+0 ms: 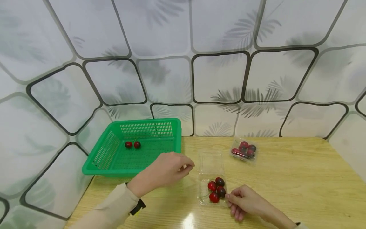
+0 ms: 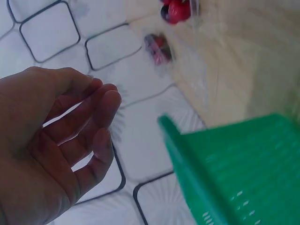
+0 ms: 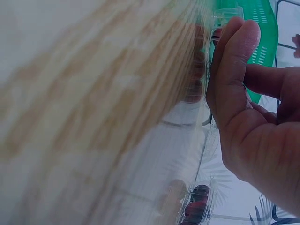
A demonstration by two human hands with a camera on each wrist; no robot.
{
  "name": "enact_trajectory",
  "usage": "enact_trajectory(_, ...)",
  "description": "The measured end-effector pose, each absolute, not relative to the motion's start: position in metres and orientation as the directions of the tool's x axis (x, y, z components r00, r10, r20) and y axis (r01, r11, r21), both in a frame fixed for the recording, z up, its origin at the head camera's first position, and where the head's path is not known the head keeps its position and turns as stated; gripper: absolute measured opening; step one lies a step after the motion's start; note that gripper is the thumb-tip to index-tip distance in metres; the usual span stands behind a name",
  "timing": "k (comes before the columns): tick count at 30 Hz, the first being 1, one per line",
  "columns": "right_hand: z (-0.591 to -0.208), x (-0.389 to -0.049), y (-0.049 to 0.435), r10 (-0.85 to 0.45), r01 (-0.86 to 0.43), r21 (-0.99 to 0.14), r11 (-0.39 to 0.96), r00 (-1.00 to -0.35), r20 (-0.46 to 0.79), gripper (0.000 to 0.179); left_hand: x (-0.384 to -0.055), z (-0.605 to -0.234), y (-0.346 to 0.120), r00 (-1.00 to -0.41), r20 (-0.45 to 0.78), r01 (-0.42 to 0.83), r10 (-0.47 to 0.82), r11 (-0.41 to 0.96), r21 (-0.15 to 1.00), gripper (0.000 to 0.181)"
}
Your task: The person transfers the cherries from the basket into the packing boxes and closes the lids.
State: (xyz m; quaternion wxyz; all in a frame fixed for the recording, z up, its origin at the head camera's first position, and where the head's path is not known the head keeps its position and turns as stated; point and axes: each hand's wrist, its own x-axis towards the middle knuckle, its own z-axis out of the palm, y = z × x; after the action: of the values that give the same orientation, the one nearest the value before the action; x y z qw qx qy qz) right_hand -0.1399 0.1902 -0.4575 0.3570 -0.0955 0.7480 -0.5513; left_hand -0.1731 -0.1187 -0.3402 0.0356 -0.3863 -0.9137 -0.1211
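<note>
My left hand (image 1: 171, 168) hovers between the green basket and an open clear plastic box (image 1: 203, 190). Its fingers are loosely curved with nothing between them, as the left wrist view of this hand (image 2: 70, 136) also shows. Dark red cherries (image 1: 214, 197), several of them, lie in the box's base, and its lid (image 1: 210, 162) is folded back away from me. At the box's right edge, my right hand (image 1: 247, 202) pinches the rim between thumb and forefinger. Close to the table top, the right wrist view has this hand (image 3: 253, 98) partly hiding the box.
The green basket (image 1: 131, 171) stands at the back left, with two stemmed cherries (image 1: 137, 145) inside. A second clear box (image 1: 254, 160) containing several cherries sits at the back right, lid down. Behind the wooden table (image 1: 300, 178) rises a patterned wall (image 1: 220, 79).
</note>
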Motion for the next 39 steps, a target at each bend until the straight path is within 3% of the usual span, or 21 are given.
enact_trajectory(11, -0.459, -0.14, 0.19, -0.539, 0.264, -0.895, 0.359, -0.725, -0.43, 0.034, -0.218, -0.301, -0.149, -0.806, 0.155, 0.591, 0.571, 0.761, 0.269, 0.019)
enact_trajectory(22, -0.459, -0.138, 0.19, -0.516, 0.281, -0.882, 0.378, -0.727, -0.453, 0.034, -0.263, -0.308, -0.206, -0.91, 0.029, 0.396, 0.413, 0.849, 0.351, 0.027)
enact_trajectory(32, -0.458, -0.139, 0.191, -0.511, 0.274, -0.88, 0.387, -0.73, -0.453, 0.034, -0.293, -0.324, -0.25, -0.943, -0.02, 0.299, 0.333, 0.872, 0.387, 0.033)
enact_trajectory(39, -0.459, -0.14, 0.192, -0.505, 0.282, -0.876, 0.392, -0.73, -0.461, 0.035, -0.302, -0.337, -0.27, -0.94, -0.185, 0.192, 0.286, 0.893, 0.407, 0.04)
